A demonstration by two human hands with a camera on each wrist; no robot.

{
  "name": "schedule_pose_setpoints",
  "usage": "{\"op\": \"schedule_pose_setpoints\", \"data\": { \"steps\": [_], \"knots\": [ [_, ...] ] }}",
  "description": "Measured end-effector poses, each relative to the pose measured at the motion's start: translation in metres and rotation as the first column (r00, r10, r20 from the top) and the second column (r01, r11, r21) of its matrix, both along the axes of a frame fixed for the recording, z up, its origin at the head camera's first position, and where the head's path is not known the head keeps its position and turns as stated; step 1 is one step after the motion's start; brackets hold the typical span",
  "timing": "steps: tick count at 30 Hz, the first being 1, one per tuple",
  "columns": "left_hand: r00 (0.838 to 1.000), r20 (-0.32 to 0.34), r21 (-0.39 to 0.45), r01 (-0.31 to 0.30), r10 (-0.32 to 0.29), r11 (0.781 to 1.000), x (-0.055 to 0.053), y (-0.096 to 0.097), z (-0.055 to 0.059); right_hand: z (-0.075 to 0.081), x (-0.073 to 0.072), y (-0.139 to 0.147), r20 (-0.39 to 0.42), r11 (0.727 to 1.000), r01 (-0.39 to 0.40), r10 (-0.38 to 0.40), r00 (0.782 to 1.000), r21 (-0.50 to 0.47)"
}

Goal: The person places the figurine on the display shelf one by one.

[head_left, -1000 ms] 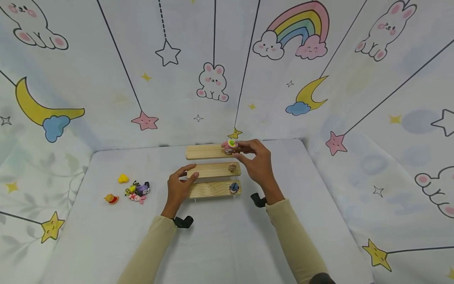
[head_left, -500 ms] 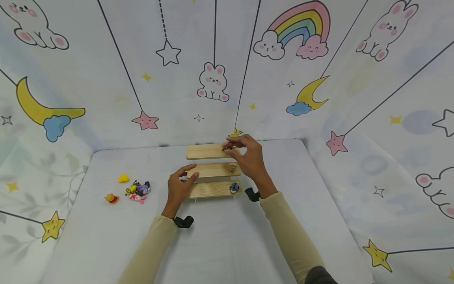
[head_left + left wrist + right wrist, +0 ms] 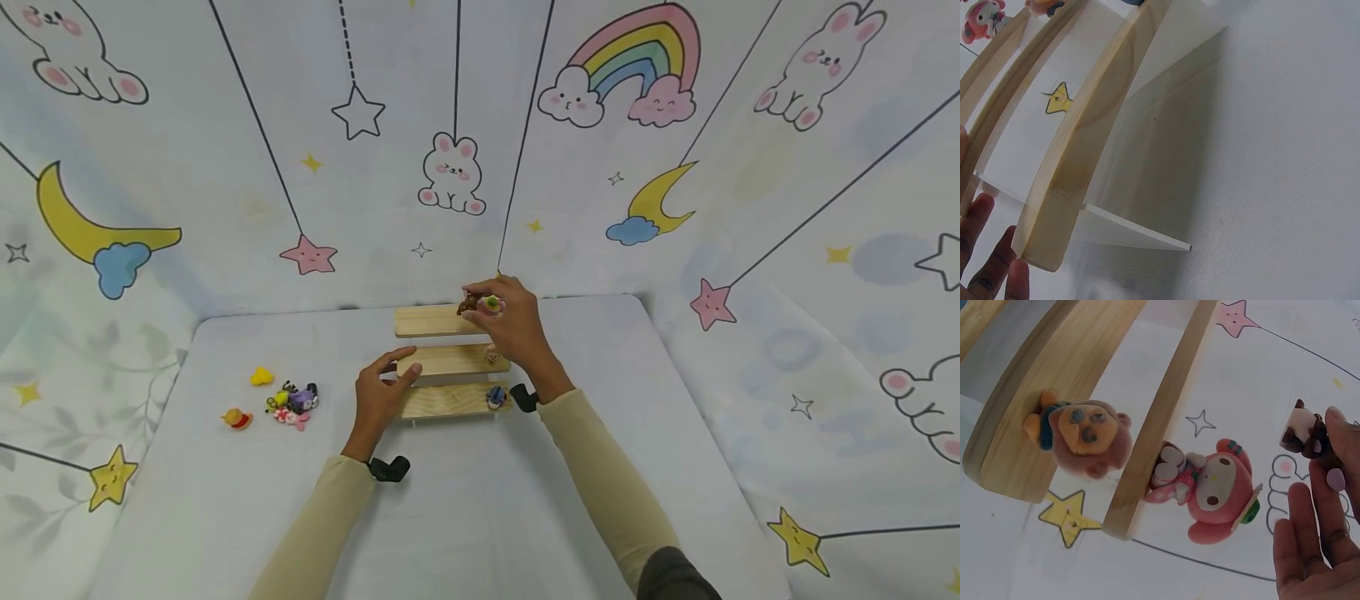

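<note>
My right hand [image 3: 517, 325] pinches a small brown and cream figurine [image 3: 1304, 430] between thumb and index finger, above the top plank of a three-tier wooden shelf [image 3: 438, 402]. Its other fingers extend loosely. A pink rabbit-eared figurine [image 3: 1216, 484] with a green flower sits at the top plank's right end, partly behind that hand in the head view. Below it, a fuzzy brown-headed figurine [image 3: 1088, 437] sits on the middle plank, and a blue figurine [image 3: 496, 397] on the lowest. My left hand [image 3: 378, 396] grips the shelf's left end, thumb over the middle plank.
Left of the shelf, several small figurines lie in a cluster [image 3: 292, 404] on the white-covered table [image 3: 450, 517]. Near them are a yellow piece [image 3: 261, 376] and a yellow-and-red figurine [image 3: 236, 418]. A cartoon-printed backdrop [image 3: 375, 192] rises behind the table.
My right hand has moved left along the top plank with the brown figurine, passing in front of the pink one. My left hand stays in place on the shelf.
</note>
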State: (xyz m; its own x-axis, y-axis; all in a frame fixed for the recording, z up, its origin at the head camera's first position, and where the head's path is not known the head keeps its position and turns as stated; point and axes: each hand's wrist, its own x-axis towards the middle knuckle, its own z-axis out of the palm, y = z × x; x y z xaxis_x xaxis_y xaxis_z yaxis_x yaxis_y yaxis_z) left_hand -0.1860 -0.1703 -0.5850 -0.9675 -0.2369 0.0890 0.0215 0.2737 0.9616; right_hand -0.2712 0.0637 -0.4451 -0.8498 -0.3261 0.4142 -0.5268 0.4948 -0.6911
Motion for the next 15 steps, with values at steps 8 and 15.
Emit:
{"op": "schedule_pose_setpoints", "data": {
  "steps": [8, 15],
  "knots": [
    [1.0, -0.016, -0.002, 0.006, -0.006, 1.0, 0.0, -0.001, 0.001, -0.004, -0.01, -0.006, 0.01, 0.999, -0.042, 0.042, 0.999, 0.009],
    [1.0, -0.01, -0.013, -0.003, 0.003, 1.0, -0.001, -0.001, -0.001, -0.009, -0.018, -0.011, -0.032, 0.996, -0.051, 0.054, 0.998, 0.078]
  ]
}}
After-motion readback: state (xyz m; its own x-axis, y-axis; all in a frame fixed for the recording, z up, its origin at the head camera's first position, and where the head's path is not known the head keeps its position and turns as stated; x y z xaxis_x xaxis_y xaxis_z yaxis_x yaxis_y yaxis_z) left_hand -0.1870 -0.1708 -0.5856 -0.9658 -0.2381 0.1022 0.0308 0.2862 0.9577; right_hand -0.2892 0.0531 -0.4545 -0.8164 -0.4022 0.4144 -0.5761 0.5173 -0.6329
